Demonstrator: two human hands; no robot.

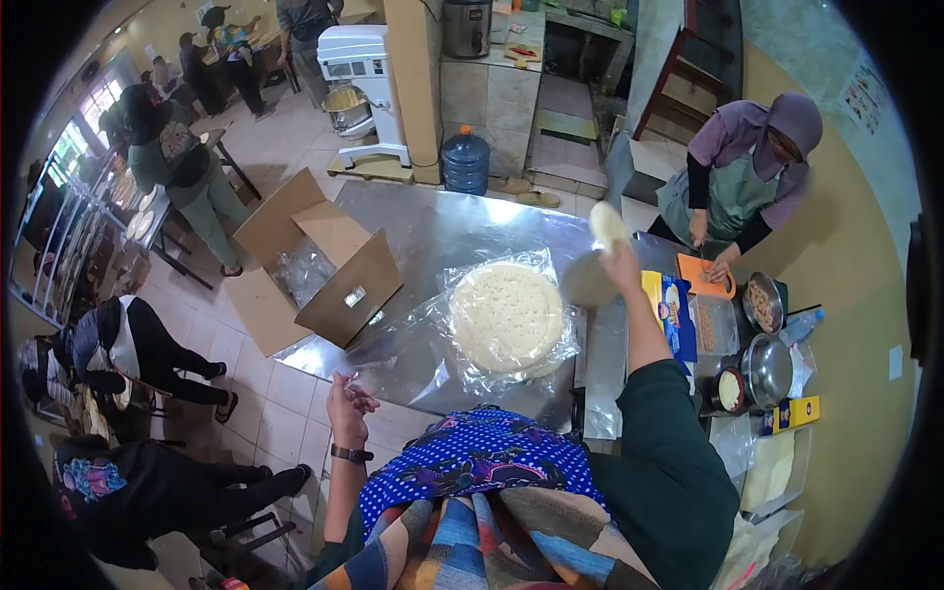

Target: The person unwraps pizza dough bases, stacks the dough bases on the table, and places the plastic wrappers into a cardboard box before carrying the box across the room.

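A tiled floor spreads across the workroom's left side, where a person in green trousers stands beside a side table. Moving right, an open cardboard box with crumpled plastic inside sits at the left end of a shiny metal worktable. Nearer the body, just off the table's front edge, is the left hand, its fingers partly curled; I cannot tell whether they pinch the clear plastic film that trails toward them. To the right of that hand and farther forward, a docked dough round lies flat on the table amid the film, with another pale edge showing beneath it; being circular, it has no long axis. The right hand is the nearer of the two, raised beyond the round's right side and clear of it, so the round lies to this hand's left and back toward the body. Its fingers are closed on a pale flat disc, apparently dough, seen almost edge-on, its long axis pointing away from the body. Farther right, a person in an apron works with a knife at an orange cutting board.
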